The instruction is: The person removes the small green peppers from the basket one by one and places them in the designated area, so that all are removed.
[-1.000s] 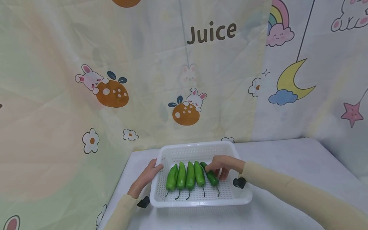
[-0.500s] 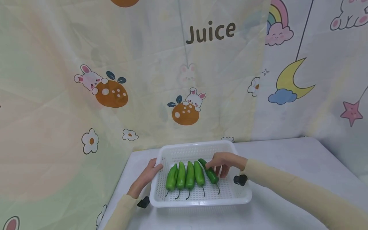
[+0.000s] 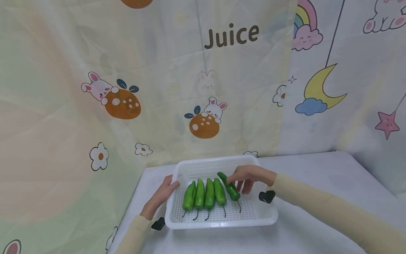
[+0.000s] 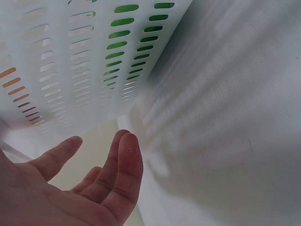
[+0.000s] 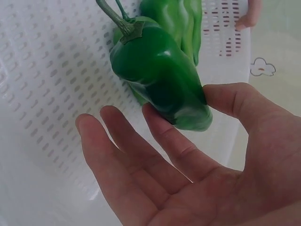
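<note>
A white basket (image 3: 219, 225) sits on a white table (image 3: 304, 169). In it, four light green peppers (image 3: 209, 194) lie side by side. The dark pepper (image 3: 233, 191) is just to their right, slanted, its stem end nearest the person.

The right hand (image 3: 246, 175) pinches the dark pepper near its tip between thumb and forefinger, with the other fingers spread loosely. Whether the pepper is clear of the basket's floor cannot be told. The left hand (image 3: 164, 189) holds the basket's left rim, thumb over the edge, other fingers relaxed outside; whether those touch the wall is unclear.

The smooth skin probably calls for a light, even pinch; the stem end, lying outside the grip, could swing and knock its neighbour. A steady left thumb should stop the basket sliding.
</note>
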A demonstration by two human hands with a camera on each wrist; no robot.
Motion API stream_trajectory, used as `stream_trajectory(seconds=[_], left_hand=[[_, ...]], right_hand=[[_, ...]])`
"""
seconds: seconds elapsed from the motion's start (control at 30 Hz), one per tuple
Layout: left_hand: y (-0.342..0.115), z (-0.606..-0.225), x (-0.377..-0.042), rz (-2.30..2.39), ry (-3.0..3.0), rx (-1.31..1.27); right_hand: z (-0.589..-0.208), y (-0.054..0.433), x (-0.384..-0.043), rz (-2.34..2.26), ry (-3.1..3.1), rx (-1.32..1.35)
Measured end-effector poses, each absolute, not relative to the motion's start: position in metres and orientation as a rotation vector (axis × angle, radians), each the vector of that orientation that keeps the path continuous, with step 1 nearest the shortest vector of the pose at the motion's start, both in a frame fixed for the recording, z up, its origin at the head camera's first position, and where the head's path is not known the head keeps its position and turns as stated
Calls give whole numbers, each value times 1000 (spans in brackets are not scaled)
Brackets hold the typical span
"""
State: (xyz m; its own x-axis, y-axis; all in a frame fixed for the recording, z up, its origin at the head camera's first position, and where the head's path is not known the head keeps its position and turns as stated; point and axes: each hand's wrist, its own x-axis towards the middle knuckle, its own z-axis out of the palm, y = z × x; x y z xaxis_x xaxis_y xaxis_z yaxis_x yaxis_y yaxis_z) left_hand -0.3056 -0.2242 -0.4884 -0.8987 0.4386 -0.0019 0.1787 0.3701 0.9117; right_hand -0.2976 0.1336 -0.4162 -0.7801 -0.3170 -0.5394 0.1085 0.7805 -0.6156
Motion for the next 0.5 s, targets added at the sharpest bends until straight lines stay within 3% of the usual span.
stream_trajectory(seconds=[0.5], left_hand=[[-224, -488, -305, 1534, 2388, 522]], right_hand=[[-401, 142, -298, -901, 2283, -204]])
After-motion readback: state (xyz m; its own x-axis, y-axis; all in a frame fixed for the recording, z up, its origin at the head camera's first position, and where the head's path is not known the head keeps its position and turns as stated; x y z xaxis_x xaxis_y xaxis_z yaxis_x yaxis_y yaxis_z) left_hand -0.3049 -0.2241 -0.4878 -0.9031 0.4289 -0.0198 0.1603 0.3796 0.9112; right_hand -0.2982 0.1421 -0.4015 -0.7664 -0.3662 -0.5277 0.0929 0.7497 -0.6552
